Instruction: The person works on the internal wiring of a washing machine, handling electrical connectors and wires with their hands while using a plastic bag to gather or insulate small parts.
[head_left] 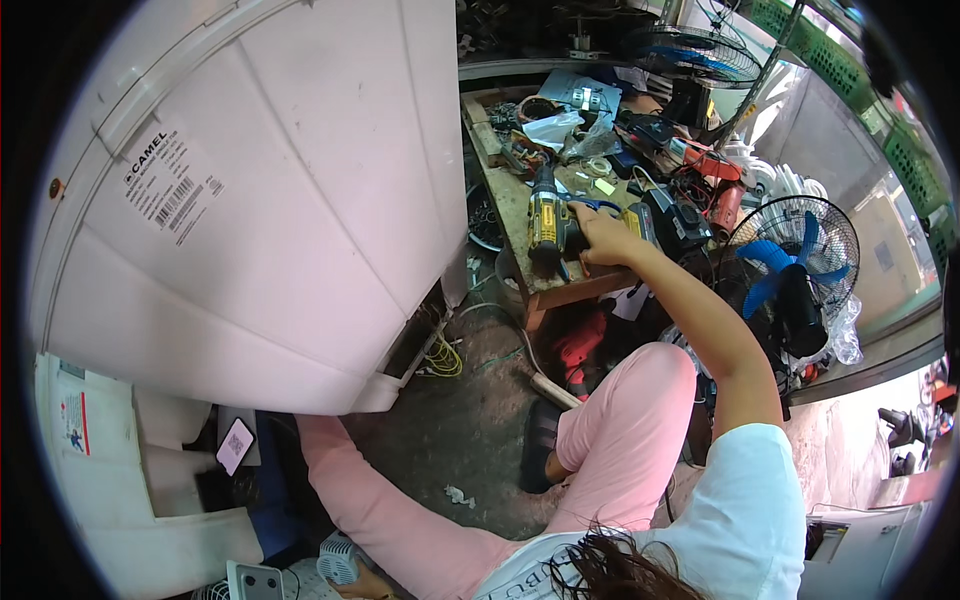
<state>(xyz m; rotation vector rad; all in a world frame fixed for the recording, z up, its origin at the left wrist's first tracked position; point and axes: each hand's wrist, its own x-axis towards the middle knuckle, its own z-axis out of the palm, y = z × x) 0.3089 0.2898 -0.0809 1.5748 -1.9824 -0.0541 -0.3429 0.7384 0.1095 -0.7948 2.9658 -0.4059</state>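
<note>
My right hand (604, 236) reaches onto the cluttered wooden bench (540, 298), its fingers curled at a blue-handled hand tool (598, 204) beside a yellow-and-black drill (546, 220); exactly what they grip is partly hidden. A second yellow-and-black tool (640, 223) lies just right of that hand. Low at the bottom edge, my left hand (362, 582) holds a pale grey vented plastic part (338, 558), next to a white panel with a grey plate (255, 582). A large white plastic housing (260, 200) stands at the left, above my outstretched leg.
A fan with blue blades (790, 270) stands right of the bench, another fan (690, 60) behind. A red tool (578, 350) is under the bench. Yellow-green wires (443, 360) and a cord lie on the floor (465, 440). A phone (235, 446) rests at lower left.
</note>
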